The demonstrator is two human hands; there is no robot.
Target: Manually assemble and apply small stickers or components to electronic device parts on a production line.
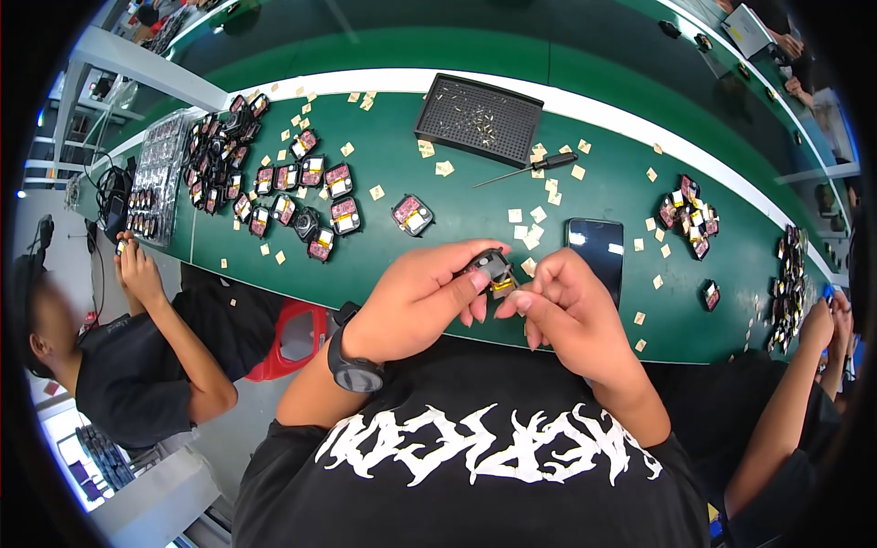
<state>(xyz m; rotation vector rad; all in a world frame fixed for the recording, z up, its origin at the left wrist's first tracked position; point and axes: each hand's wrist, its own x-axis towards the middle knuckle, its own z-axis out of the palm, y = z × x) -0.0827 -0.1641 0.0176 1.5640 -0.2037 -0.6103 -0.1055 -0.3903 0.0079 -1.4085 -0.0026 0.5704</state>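
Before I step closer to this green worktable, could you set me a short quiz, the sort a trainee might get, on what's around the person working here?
1. Which tool lies on the table beside the black tray?
2. True or false: the person's black wristwatch is on the right wrist.
3. Which of the person's own hands grips the body of the small black device? A) left B) right C) neither

Key:
1. A screwdriver with a dark handle.
2. False; it is on the left wrist.
3. A; the left hand holds it between thumb and fingers.
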